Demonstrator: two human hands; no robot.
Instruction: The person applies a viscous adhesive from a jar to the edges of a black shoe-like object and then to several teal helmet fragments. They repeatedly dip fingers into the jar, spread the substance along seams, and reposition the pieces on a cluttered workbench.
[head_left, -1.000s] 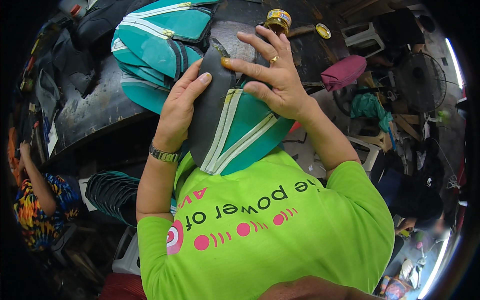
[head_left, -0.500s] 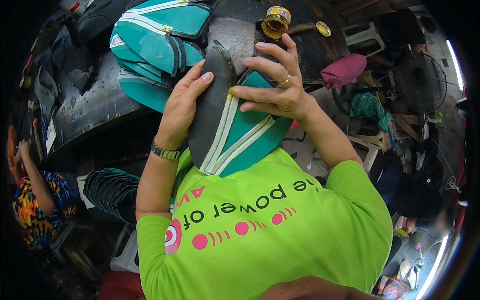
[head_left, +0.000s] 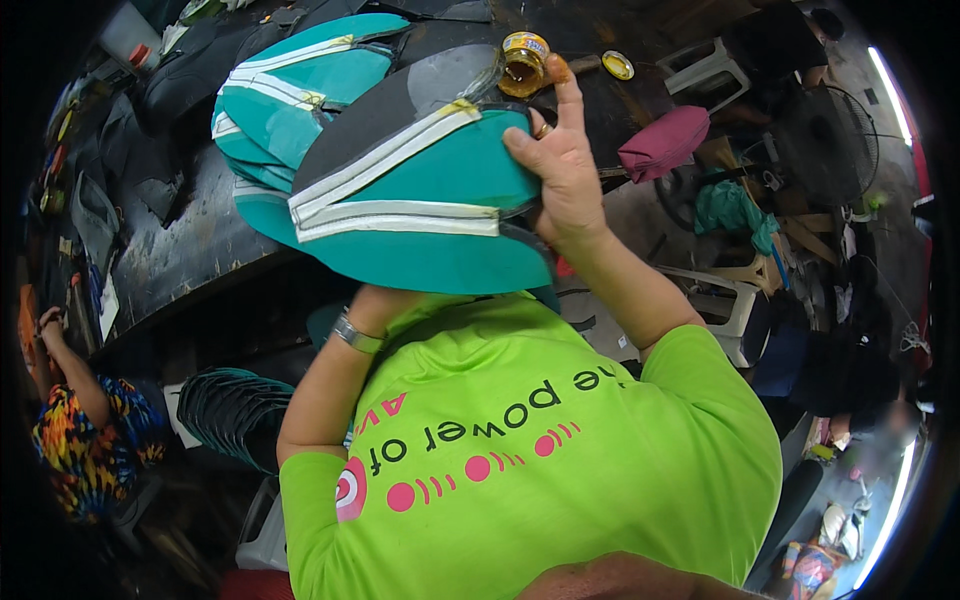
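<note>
A leaf-shaped teal-and-black panel (head_left: 410,255) is held up in front of me, two white strips forming a V on its face. My right hand (head_left: 570,185) grips its right edge with the thumb, while the index finger points up, its tip smeared orange-brown. From below, my left hand (head_left: 390,300) reaches under the near edge; its fingers are hidden behind the panel. Similar teal panels (head_left: 275,95) lie stacked on the dark table beyond. An uncapped jar (head_left: 525,65) of yellowish-brown paste lies tipped near my raised finger.
A yellow lid (head_left: 618,66) lies right of the jar. Black cut pieces (head_left: 155,165) cover the table's left side. Lower left is a row of dark curved pieces (head_left: 235,405). To the right are a maroon pouch (head_left: 662,145) and a fan (head_left: 828,145). Another person's arm (head_left: 75,365) is at far left.
The panel has swung round and tilted, so its teal face shows more. My left hand has gone from its face to underneath. My right hand has moved from the white strip to the edge.
</note>
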